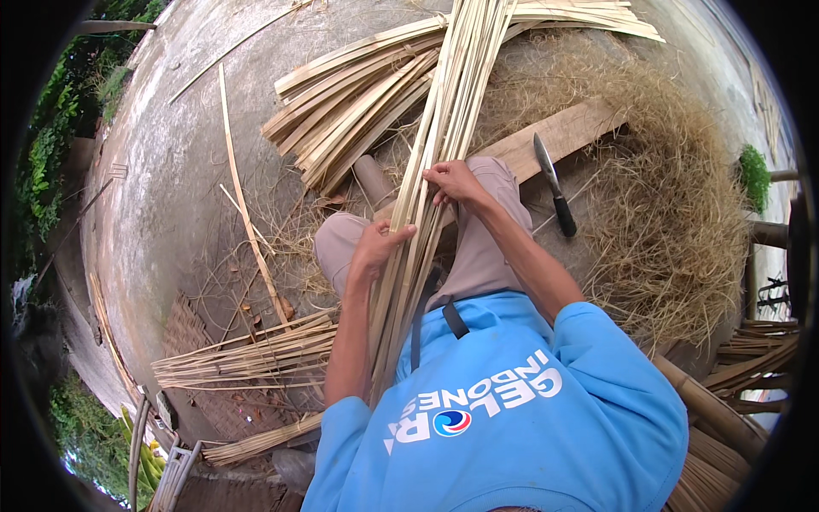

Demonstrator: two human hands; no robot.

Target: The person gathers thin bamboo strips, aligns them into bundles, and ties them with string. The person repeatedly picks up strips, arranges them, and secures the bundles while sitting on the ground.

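A long bundle of thin, pale bamboo strips [461,94] runs across my lap, from beside my body out past my knees. My left hand [381,245] is closed around its near left edge, thumb lying over the strips. Farther up, my right hand [455,183] pinches strips at the bundle's right edge, fingers bent. The strips fan slightly apart between the hands. Under the bundle's far part lies a second, wider bundle of split bamboo [358,107] on the ground.
A knife [551,175] with a black handle lies right of my knee, its blade over a wooden plank [554,141]. Fine shavings [682,213] are heaped at right. More strips [247,358] lie at left on a woven mat [189,328]. A bamboo pole [712,410] is at lower right.
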